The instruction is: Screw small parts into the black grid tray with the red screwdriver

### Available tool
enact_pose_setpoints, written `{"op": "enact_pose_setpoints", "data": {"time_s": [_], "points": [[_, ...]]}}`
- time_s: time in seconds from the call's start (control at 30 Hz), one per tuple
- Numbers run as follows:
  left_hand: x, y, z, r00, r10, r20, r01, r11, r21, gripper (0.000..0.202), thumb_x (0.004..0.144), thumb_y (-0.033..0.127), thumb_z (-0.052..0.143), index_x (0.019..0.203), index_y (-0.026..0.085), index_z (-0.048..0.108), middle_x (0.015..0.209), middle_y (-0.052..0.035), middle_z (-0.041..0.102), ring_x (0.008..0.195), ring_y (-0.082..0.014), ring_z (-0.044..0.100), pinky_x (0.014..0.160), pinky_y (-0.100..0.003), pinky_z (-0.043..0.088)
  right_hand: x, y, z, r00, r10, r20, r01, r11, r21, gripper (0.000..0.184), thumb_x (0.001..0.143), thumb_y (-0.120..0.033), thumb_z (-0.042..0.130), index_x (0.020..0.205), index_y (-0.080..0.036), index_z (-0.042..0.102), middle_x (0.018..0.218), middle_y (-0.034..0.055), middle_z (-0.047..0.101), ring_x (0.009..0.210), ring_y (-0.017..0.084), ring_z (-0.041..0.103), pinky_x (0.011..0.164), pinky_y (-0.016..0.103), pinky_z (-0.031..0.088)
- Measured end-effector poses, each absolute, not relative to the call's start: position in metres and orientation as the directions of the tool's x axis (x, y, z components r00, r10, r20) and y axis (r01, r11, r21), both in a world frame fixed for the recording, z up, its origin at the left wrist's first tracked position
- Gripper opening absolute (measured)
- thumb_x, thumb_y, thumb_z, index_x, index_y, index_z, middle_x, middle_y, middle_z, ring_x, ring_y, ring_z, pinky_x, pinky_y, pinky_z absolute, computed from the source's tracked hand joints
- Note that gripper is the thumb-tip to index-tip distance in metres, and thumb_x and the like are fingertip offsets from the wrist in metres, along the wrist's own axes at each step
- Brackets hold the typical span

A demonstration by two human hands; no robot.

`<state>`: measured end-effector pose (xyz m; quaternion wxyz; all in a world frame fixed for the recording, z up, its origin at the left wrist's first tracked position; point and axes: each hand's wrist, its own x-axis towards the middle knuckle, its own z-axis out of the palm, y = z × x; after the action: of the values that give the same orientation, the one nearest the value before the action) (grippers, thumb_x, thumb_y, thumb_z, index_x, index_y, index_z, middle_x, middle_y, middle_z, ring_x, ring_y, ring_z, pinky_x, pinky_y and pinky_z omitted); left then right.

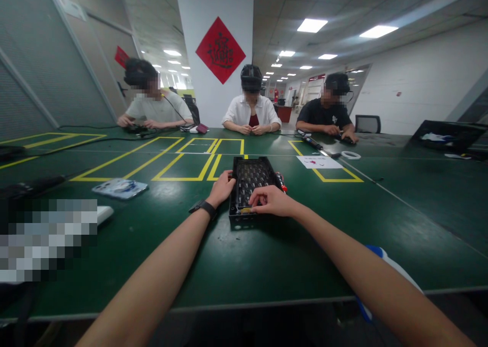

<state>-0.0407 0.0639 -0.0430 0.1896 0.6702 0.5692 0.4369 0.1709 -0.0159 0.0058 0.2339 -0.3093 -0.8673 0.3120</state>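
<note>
A black rectangular case (252, 172), open at the top with rows of small dark fittings inside, lies on the green table in front of me. My left hand (223, 188), a dark band on its wrist, grips the case's left side with the thumb over the rim. Over the near end of the case, my right hand (272, 200) has its fingers curled in a pinch. Just below those fingertips is a small yellowish piece (246, 210) at the case's near edge; whatever they hold is too small to make out. A red-and-clear object (281, 181) lies against the right side, partly hidden.
Yellow tape outlines mark the green table (183, 281). A phone (120, 188) lies to the left, near a blurred pale object (49, 240). A printed sheet (319, 162) and a white tape roll (351, 155) are at the right. Three people sit across the table.
</note>
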Motion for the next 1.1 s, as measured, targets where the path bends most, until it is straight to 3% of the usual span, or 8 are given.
{"op": "enact_pose_setpoints", "data": {"time_s": [0.67,0.83,1.1], "points": [[-0.04,0.0628,-0.0414,-0.031,0.933,0.357,0.591,-0.271,0.76,0.041,0.076,0.02,0.045,0.116,0.016,0.051,0.114,-0.0099,0.059,0.107,-0.0227,0.054,0.095,-0.039,0.039,0.1713,-0.017,0.0058,-0.695,0.691,0.198,0.404,0.604,-0.687,0.03,0.067,-0.034,0.069,0.088,-0.013,0.065,0.074,0.0022,0.064,0.055,0.006,0.045,0.05,0.019,0.035],[-0.0407,0.0655,-0.0439,-0.034,0.932,0.36,0.59,-0.272,0.76,0.041,0.075,0.019,0.045,0.116,0.016,0.051,0.114,-0.0098,0.059,0.107,-0.023,0.054,0.096,-0.039,0.039,0.1716,-0.0173,0.0067,-0.708,0.682,0.18,0.456,0.637,-0.622,0.027,0.071,-0.037,0.065,0.084,-0.014,0.068,0.063,0.0002,0.059,0.053,0.007,0.043,0.049,0.02,0.032],[-0.0404,0.0635,-0.0419,-0.029,0.933,0.36,0.596,-0.273,0.755,0.041,0.076,0.019,0.045,0.116,0.014,0.05,0.114,-0.0103,0.059,0.106,-0.0225,0.054,0.095,-0.039,0.039,0.1742,-0.0178,0.0136,-0.749,0.602,0.278,0.437,0.763,-0.476,0.02,0.074,-0.031,0.063,0.085,-0.016,0.07,0.081,0.0042,0.066,0.076,0.013,0.056,0.071,0.025,0.042]]}}
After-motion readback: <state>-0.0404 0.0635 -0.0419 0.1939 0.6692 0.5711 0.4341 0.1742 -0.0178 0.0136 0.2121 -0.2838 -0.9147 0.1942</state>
